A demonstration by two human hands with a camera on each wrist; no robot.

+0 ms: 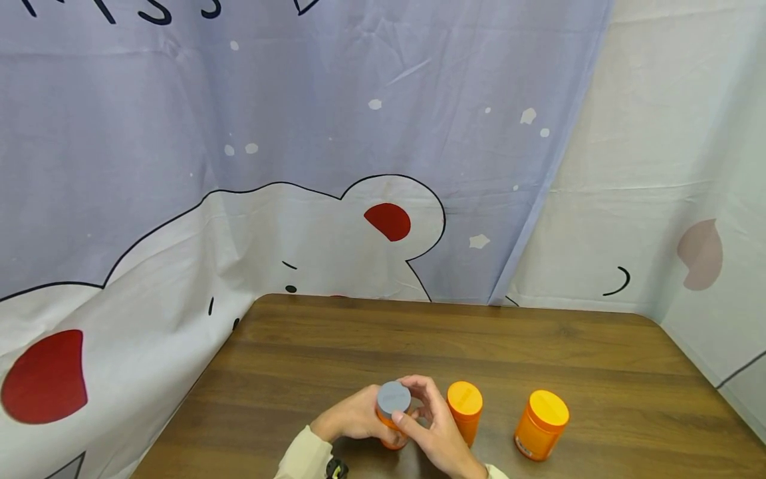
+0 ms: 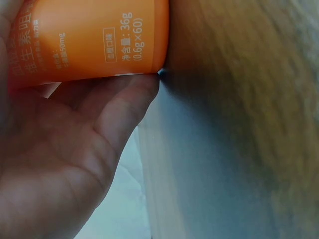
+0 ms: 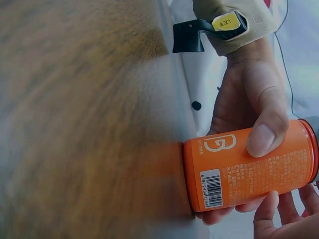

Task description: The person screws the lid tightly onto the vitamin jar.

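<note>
An orange bottle (image 3: 234, 174) with a grey lid (image 1: 393, 397) stands upright on the wooden table. My left hand (image 1: 357, 416) grips its body, the thumb lying across the printed label in the right wrist view. At the lid, my right hand (image 1: 435, 429) has its thumb on the near edge and its fingers curled round the far side. Part of those right fingers (image 3: 269, 214) shows beside the bottle's upper end. Close by on the right, partly covered by the right hand, is an orange bottle with a yellow lid (image 1: 465, 399).
Farther right stands another orange bottle with a yellow lid (image 1: 541, 426). The brown wooden table (image 1: 335, 339) reaches back to a printed curtain (image 1: 299, 133). A small black device (image 3: 229, 25) is strapped on the left wrist.
</note>
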